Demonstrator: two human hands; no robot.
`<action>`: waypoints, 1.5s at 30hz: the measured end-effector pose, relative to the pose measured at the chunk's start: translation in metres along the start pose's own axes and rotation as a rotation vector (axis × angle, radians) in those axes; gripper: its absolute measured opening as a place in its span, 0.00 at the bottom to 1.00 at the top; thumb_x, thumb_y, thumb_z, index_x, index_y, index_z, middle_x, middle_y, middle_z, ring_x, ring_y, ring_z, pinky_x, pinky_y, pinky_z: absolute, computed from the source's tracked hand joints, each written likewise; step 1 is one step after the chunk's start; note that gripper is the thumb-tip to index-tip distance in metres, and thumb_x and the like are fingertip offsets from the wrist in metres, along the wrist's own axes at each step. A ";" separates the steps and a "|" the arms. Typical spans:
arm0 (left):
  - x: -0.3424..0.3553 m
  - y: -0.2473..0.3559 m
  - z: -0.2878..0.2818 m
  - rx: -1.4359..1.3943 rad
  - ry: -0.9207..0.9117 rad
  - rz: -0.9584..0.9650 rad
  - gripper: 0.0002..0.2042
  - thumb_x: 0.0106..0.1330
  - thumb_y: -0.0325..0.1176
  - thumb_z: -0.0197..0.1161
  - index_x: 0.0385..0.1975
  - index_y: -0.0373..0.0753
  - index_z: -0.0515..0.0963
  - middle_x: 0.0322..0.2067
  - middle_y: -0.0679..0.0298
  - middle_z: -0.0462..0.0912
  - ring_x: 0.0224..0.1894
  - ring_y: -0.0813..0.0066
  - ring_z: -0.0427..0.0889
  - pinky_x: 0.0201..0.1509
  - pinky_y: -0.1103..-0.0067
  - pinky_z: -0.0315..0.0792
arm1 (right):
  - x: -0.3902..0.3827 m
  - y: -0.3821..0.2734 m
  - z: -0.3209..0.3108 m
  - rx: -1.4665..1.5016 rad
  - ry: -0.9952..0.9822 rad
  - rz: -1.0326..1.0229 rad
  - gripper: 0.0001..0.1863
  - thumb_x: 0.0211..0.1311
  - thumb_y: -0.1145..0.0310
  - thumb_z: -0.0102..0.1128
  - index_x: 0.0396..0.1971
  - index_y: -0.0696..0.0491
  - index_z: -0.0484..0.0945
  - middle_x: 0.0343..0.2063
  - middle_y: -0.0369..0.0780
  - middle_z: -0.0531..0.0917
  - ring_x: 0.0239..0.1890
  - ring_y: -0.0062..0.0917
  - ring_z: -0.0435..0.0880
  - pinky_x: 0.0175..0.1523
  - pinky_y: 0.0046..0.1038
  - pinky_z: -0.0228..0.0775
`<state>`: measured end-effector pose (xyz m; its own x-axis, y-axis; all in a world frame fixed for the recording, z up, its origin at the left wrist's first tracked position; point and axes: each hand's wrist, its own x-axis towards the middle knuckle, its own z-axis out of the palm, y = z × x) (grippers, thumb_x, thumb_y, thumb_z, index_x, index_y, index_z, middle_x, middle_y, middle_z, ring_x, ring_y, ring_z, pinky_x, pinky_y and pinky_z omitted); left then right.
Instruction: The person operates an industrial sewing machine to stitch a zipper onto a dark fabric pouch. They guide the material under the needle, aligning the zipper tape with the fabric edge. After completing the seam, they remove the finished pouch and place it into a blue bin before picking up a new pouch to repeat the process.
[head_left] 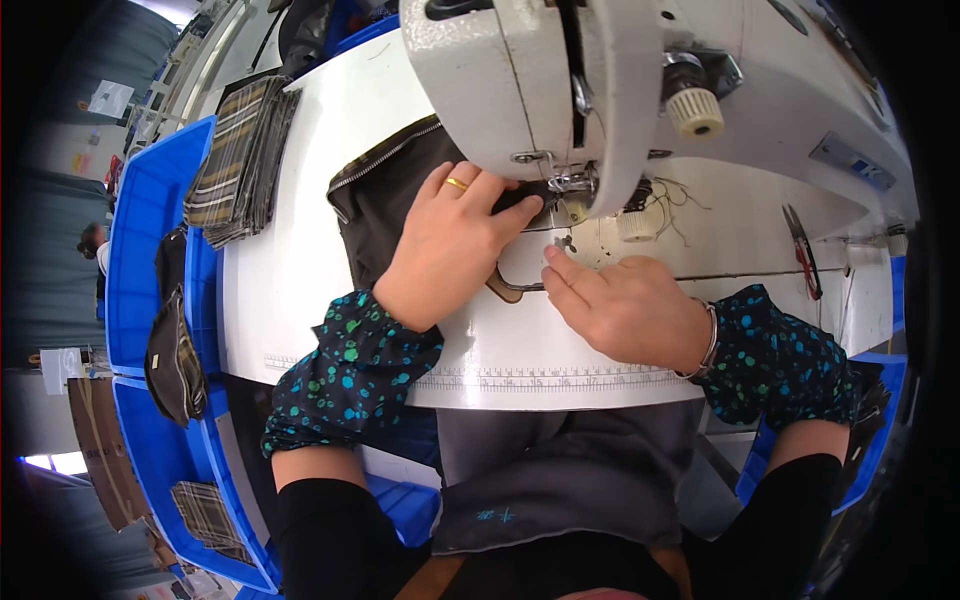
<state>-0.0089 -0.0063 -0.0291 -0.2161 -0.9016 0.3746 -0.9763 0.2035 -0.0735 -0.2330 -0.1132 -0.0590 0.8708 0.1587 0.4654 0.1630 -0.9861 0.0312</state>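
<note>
Where hands (pixel 500 255) press, needle hidden

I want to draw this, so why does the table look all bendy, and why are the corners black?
Head view: the fisheye lens bends the white table's edge and leaves the rim dark; the left hand, right hand and dark fabric in the middle look sharp and evenly lit, with soft glare on the sewing machine.
</note>
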 end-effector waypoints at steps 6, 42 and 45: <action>0.007 0.004 -0.028 -0.280 -0.314 -0.186 0.20 0.59 0.21 0.63 0.52 0.38 0.86 0.42 0.56 0.82 0.45 0.55 0.85 0.44 0.64 0.81 | 0.003 0.001 0.003 0.026 0.110 0.013 0.15 0.54 0.68 0.66 0.39 0.59 0.86 0.44 0.46 0.88 0.21 0.21 0.82 0.25 0.25 0.73; 0.005 0.055 -0.028 -0.107 -0.306 -0.187 0.19 0.60 0.30 0.65 0.53 0.36 0.84 0.33 0.61 0.78 0.32 0.60 0.85 0.32 0.67 0.78 | 0.002 -0.036 0.001 -0.094 0.092 -0.247 0.13 0.55 0.66 0.60 0.31 0.60 0.86 0.35 0.54 0.90 0.18 0.19 0.76 0.21 0.21 0.58; 0.007 0.059 -0.027 -0.200 -0.319 -0.209 0.19 0.60 0.29 0.65 0.53 0.35 0.83 0.33 0.60 0.77 0.32 0.58 0.85 0.32 0.66 0.78 | -0.002 -0.037 -0.004 -0.106 0.052 -0.266 0.11 0.53 0.66 0.61 0.26 0.59 0.85 0.35 0.56 0.90 0.17 0.19 0.75 0.20 0.22 0.56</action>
<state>-0.0677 0.0100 -0.0063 -0.0367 -0.9978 0.0553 -0.9851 0.0454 0.1656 -0.2422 -0.0767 -0.0575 0.7785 0.4129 0.4727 0.3309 -0.9100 0.2497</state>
